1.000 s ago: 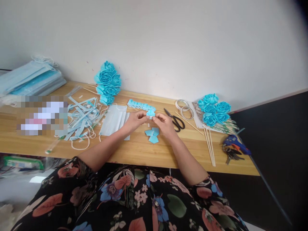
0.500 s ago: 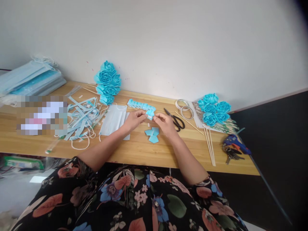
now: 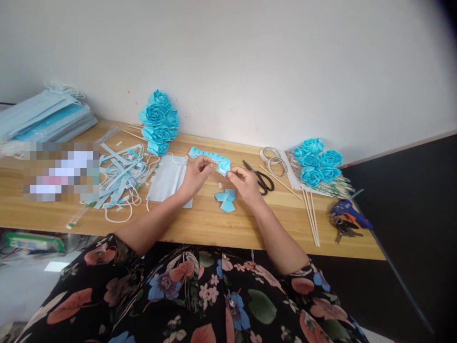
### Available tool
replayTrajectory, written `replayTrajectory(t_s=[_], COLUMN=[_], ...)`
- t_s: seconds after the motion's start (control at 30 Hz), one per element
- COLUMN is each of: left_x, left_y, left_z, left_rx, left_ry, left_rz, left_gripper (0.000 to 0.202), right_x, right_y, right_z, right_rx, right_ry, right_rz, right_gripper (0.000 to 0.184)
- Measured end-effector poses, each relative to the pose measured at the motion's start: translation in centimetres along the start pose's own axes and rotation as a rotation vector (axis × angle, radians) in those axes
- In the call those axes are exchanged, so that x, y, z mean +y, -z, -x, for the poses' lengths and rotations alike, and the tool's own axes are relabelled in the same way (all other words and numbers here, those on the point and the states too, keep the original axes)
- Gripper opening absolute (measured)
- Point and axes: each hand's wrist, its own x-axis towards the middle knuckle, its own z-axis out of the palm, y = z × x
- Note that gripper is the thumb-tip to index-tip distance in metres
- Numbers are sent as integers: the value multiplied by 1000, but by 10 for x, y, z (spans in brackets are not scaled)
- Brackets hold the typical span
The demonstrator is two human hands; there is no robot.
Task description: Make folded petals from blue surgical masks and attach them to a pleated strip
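Observation:
My left hand [image 3: 194,175] and my right hand [image 3: 244,183] meet above the wooden table [image 3: 200,224], both pinching a small folded light-blue piece [image 3: 223,166]. Just below the hands lie a few more folded blue pieces [image 3: 226,200]. A row of folded blue pieces [image 3: 205,154] lies behind the hands. A pale blue face mask [image 3: 167,177] lies flat under my left wrist.
Black scissors [image 3: 260,178] and two tape rolls [image 3: 274,161] lie right of my hands. Blue rose bunches stand at the wall [image 3: 159,121] and at right [image 3: 316,162]. Wooden skewers [image 3: 310,216], a blue glue gun [image 3: 348,212] with keys, cut mask strips [image 3: 121,174] and a mask stack [image 3: 46,116] surround them.
The left hand has shifted slightly left and up along the blue piece; the piece now tilts a little. The right hand has stayed put.

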Motion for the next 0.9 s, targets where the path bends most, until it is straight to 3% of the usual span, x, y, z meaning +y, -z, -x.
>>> replayTrajectory(t_s=[0.1,0.27,0.67,0.9], left_x=[4,-1,-7,-6], left_y=[-2,-6,-8,-9], left_z=[5,12,13,12], left_rx=[71,-67,-69,-81], left_ry=[-154,-231,-207,-183], left_rz=[-204,-472,-509,-418], left_gripper=[13,12,9,14], right_x=[-3,-11,-16,-13], right_y=[-1,-3,-5,-4], right_z=[1,2,2,2], right_rx=[31,36,64,64], right_ry=[2,44,179,251], right_rz=[27,74,266,313], right_gripper=[22,19,15,15])
